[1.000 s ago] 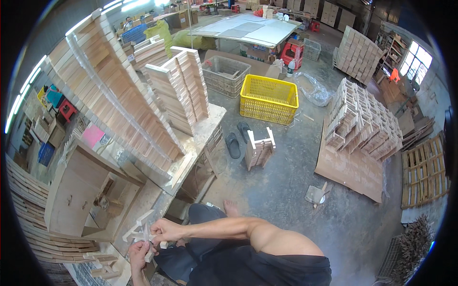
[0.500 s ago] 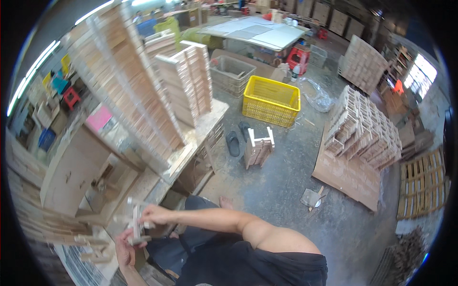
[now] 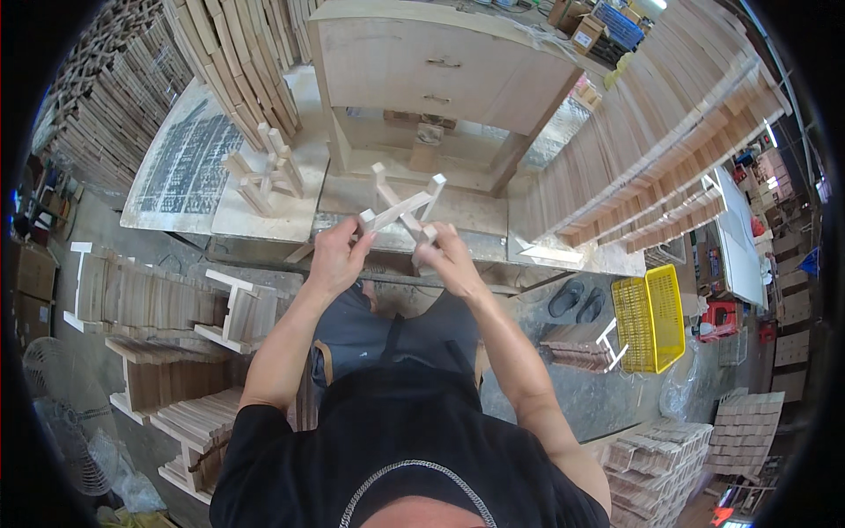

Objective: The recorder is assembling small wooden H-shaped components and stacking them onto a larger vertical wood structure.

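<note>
A pale wooden cross frame (image 3: 400,214) with short upright legs at its ends is held over the near edge of the workbench (image 3: 343,201). My left hand (image 3: 336,253) is closed on its near left end, fingers and thumb pinching the wood. On the near right end, my right hand (image 3: 449,260) has its fingers wrapped round the leg, slightly blurred. Left of the frame, similar wooden cross frames (image 3: 273,180) stand on a board on the bench. A light wooden cabinet-like box (image 3: 440,66) with two small handles stands behind my hands.
Tall stacks of wooden slats (image 3: 642,132) rise at the bench's right, and bundled strips (image 3: 238,66) at its far left. Stacked wood pieces (image 3: 167,295) stand left of my legs. A yellow plastic crate (image 3: 650,321) and dark slippers (image 3: 576,301) are on the floor at right.
The view has swung left from the floor and crate to face the bench. Both hands, holding wood at the lower left before, now appear in the middle, still on the wooden frame.
</note>
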Motion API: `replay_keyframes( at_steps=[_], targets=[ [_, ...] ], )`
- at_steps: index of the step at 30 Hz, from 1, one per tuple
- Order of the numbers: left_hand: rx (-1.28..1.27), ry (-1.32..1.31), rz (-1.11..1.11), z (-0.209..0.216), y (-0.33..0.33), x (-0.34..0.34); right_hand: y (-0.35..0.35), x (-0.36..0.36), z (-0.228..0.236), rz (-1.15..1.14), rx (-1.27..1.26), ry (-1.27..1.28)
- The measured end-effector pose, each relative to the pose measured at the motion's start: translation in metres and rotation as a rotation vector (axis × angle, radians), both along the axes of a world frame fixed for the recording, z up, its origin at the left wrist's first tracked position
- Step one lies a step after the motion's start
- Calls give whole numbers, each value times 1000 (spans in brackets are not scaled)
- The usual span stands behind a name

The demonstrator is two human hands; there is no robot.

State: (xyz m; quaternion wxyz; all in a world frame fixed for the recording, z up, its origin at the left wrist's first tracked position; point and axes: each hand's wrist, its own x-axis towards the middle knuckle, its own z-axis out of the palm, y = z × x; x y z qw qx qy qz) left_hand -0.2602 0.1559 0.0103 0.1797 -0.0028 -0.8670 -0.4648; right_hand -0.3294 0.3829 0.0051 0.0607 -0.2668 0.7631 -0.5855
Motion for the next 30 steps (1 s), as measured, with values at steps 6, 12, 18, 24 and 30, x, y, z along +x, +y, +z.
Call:
replay_keyframes(
  at_steps=[6, 12, 18, 24, 30],
  targets=[
    [0, 85, -11, 3, 5, -64, -2, -46, 24, -250, 333, 347],
    [17, 117, -5, 5, 3, -123, -7, -101, 16, -287, 318, 375],
    [-63, 109, -17, 0, -1, -165, -8, -136, 15, -346, 395, 364],
    [-146, 129, 12, -11, -1, -190, -14, -169, 9, -287, 488, 418],
    [-219, 184, 46, -35, -4, -201, -16, -181, 1, -264, 754, 432]
  ],
)
